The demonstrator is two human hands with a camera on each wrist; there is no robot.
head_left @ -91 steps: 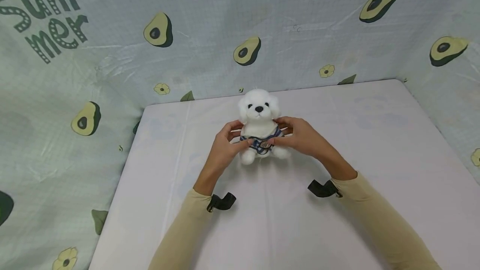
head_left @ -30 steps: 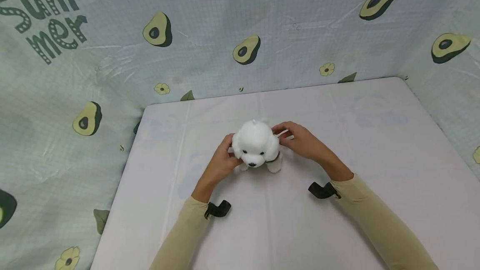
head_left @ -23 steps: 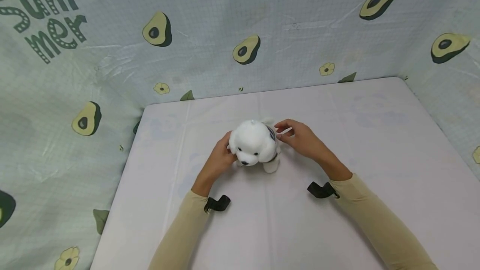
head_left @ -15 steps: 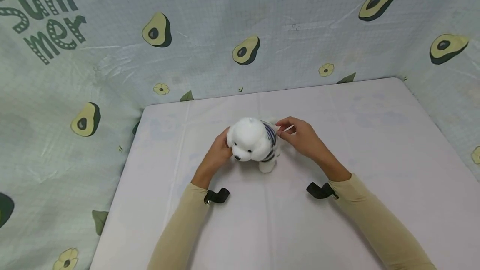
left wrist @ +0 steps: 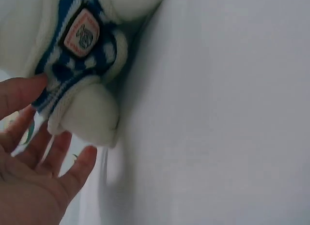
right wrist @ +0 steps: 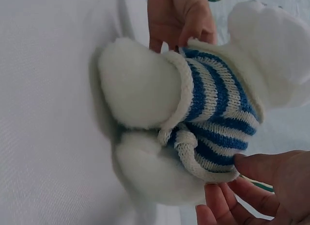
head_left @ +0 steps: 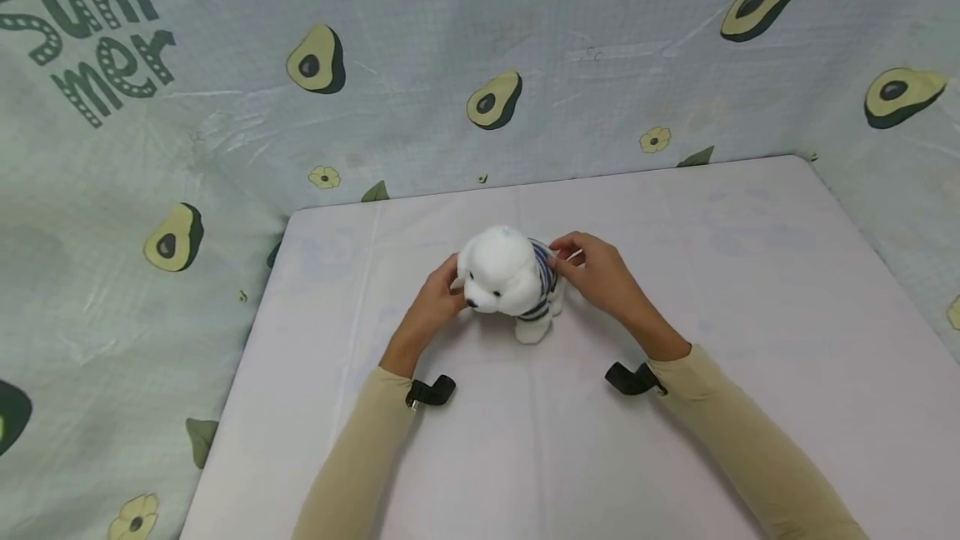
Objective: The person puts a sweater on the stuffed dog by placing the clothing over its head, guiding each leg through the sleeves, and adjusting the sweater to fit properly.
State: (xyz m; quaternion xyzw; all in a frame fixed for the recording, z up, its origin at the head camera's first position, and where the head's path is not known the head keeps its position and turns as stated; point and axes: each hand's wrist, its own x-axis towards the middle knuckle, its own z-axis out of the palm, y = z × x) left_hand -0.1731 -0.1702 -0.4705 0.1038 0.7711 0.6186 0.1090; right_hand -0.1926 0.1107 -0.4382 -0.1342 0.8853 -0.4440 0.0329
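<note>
A white plush dog [head_left: 501,272] in a blue-and-white striped knitted sweater [right wrist: 218,109] stands on its legs on the table, head toward the lower left. My left hand [head_left: 435,298] holds its chest side. In the left wrist view, the thumb of the left hand [left wrist: 38,162] lies on the sweater beside a chest patch [left wrist: 82,34], with the fingers spread around the front leg [left wrist: 92,113]. At the rear, my right hand [head_left: 596,273] pinches the sweater's hem between thumb and fingers, clearest in the right wrist view. The left fingertips are partly hidden behind the dog.
The white-covered table [head_left: 675,273] extends around the dog on every side. An avocado-print sheet [head_left: 412,65] hangs behind and beside it. Black wrist mounts [head_left: 432,391] stick out from both sleeves.
The dog faced me sitting, held by both hands; it now stands on its legs, turned toward the lower left. Lately my right hand has come in from slightly apart to the sweater's rear.
</note>
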